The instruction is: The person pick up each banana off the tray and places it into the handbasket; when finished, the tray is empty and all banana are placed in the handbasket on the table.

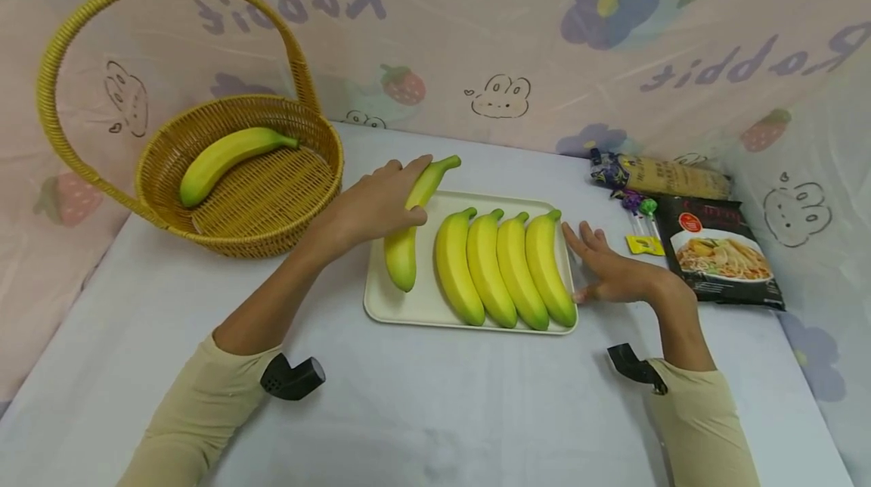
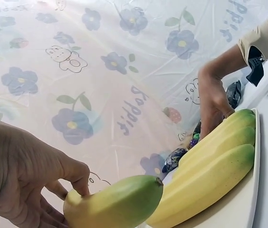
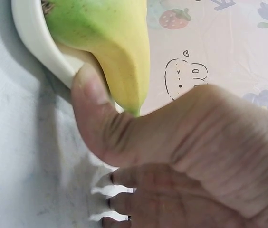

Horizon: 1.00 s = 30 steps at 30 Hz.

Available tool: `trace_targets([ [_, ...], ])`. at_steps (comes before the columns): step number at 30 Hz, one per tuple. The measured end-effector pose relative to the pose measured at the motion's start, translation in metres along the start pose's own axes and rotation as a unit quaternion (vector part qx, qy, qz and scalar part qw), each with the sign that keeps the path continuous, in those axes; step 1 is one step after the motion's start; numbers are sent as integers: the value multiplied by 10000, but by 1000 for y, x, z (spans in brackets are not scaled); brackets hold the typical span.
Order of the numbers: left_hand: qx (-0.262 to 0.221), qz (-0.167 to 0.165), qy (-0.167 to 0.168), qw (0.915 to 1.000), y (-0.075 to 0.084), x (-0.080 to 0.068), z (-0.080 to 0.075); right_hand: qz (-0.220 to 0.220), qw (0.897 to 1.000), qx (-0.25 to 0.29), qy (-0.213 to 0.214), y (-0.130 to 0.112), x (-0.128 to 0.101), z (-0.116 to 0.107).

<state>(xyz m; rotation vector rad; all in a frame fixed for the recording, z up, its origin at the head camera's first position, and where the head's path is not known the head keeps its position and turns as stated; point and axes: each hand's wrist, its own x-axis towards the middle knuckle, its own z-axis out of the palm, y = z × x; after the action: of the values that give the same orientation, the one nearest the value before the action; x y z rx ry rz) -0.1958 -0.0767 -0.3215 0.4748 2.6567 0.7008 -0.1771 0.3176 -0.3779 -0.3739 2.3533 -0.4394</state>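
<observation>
In the centre of the head view, the left hand (image 1: 370, 203) pinches a curved yellow banana with a green tip (image 1: 403, 256) between thumb and fingers, over the left end of a cream rectangular tray with rounded corners (image 1: 430, 307); whether the fruit touches the tray I cannot tell. Its long axis runs steeply, stem toward the upper right of the frame, blunt green tip toward the bottom; in the left wrist view that tip points right and slightly upward. Right of it on the tray, a row of four yellow bananas with green ends (image 1: 486, 268) lies side by side, stems toward the top, tips toward the bottom and slightly right. The right hand (image 1: 615, 273) has its fingers spread wide, its thumb on the tray's right rim. At upper left, a golden woven basket with a tall handle (image 1: 258, 243) holds another yellow-green banana (image 1: 227, 160), slanting with its stem to the upper right.
</observation>
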Motion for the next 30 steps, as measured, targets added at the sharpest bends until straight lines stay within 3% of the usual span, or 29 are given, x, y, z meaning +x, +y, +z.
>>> trace_targets([
  [9, 54, 148, 229, 9996, 4, -7, -8, 13, 10000, -39, 33, 1, 0, -1],
  [18, -159, 564, 598, 9965, -1, -15, -19, 6, 10000, -66, 34, 0, 1, 0],
  [30, 149, 570, 1129, 9919, -14, -35, -41, 54, 10000, 7, 15, -2, 1, 2],
])
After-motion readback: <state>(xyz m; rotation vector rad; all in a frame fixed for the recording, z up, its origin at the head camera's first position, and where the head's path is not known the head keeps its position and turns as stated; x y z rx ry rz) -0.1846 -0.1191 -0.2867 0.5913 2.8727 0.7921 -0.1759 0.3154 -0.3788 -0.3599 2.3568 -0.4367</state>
